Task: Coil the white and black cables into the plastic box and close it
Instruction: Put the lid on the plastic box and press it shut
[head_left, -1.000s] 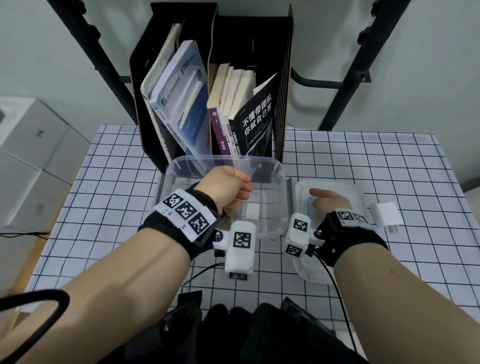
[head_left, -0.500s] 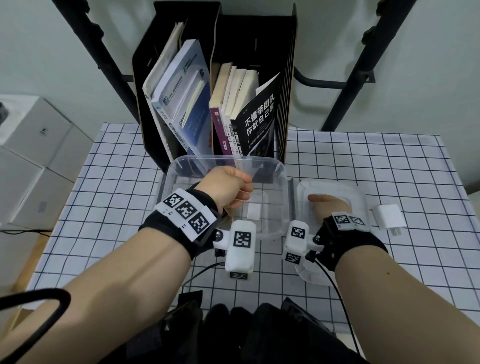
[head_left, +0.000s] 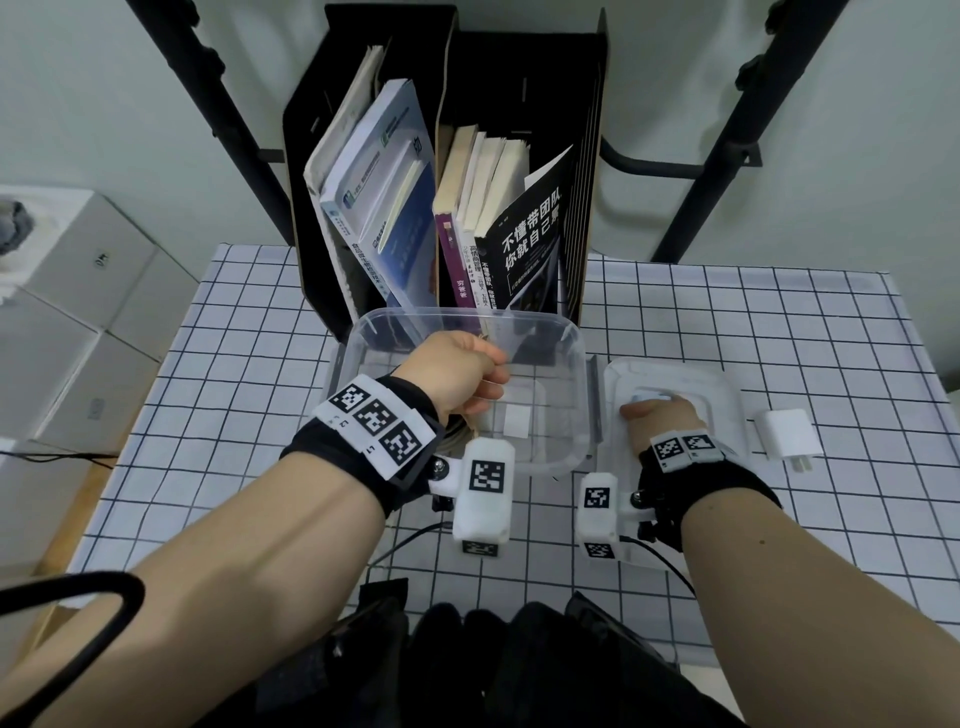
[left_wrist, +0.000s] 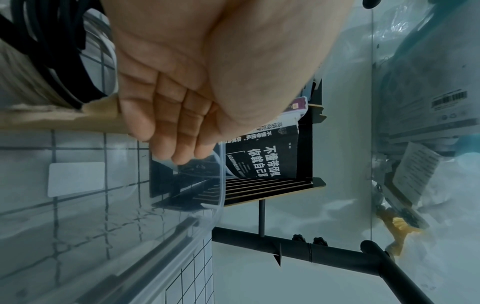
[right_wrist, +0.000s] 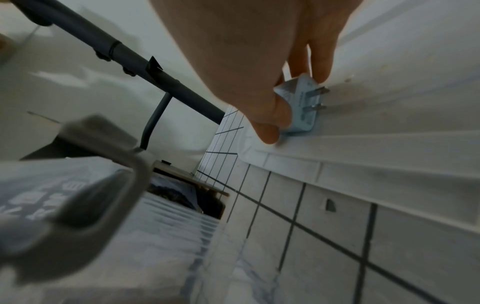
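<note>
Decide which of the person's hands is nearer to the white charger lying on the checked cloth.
The right hand, over the lid just beside the white charger. The left hand is inside the plastic box, farther away.

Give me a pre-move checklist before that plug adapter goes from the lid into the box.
1. Right hand grips the small plug adapter between thumb and fingers: ok.
2. Adapter is clear of the lid: not ok, it sits at the lid's surface.
3. Plastic box is open, with bare floor on its right side: ok.
4. Black cable and white cable are coiled inside the box: ok.
5. Left hand holds the coils down: cannot tell, its fingers are curled inside the box.
6. The second white adapter is packed: not ok, it lies on the tablecloth.
</note>
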